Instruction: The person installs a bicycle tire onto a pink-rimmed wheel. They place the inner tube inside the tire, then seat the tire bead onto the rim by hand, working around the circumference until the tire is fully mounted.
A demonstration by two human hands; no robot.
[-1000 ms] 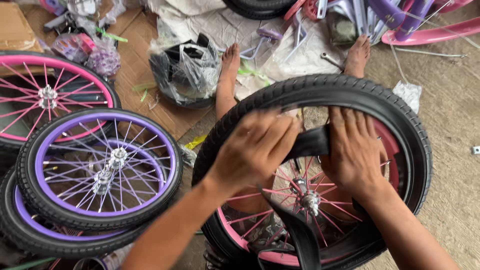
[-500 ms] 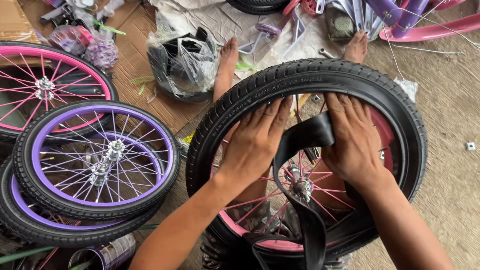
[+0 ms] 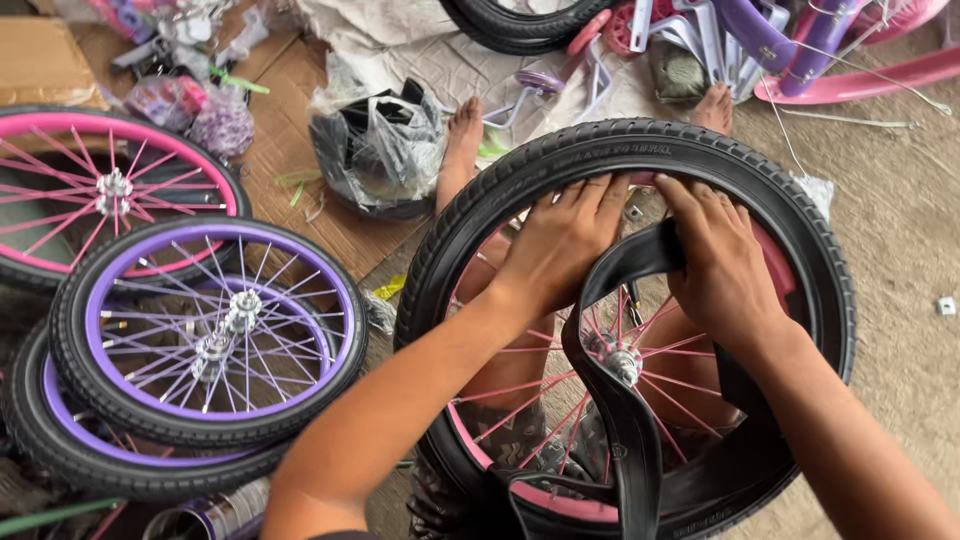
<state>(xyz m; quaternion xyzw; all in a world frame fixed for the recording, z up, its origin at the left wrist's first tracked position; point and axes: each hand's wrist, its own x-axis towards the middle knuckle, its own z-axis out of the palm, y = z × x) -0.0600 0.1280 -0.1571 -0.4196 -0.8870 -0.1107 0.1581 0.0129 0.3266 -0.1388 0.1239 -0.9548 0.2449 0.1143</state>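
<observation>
A small bicycle wheel with a black tyre (image 3: 800, 230) and a pink rim (image 3: 775, 262) rests upright across my legs. A black inner tube (image 3: 615, 420) hangs loose out of it, looping down over the pink spokes and the hub (image 3: 622, 362). My left hand (image 3: 560, 240) lies palm down on the inner edge of the tyre at the top, fingers pressed against it beside the tube. My right hand (image 3: 712, 258) presses the tube's upper end against the rim, just right of the left hand. Both my bare feet show beyond the wheel.
Two purple-rimmed wheels (image 3: 215, 335) lie stacked at the left, with a pink-rimmed wheel (image 3: 100, 195) behind them. A plastic bag of black parts (image 3: 378, 150) sits on cardboard ahead. Pink and purple bicycle frames (image 3: 800, 50) and another tyre lie at the top right.
Both hands have slid upward along the wheel toward the top of the rim, carrying the tube's upper end with them. The wheel sits slightly more to the right in view.
</observation>
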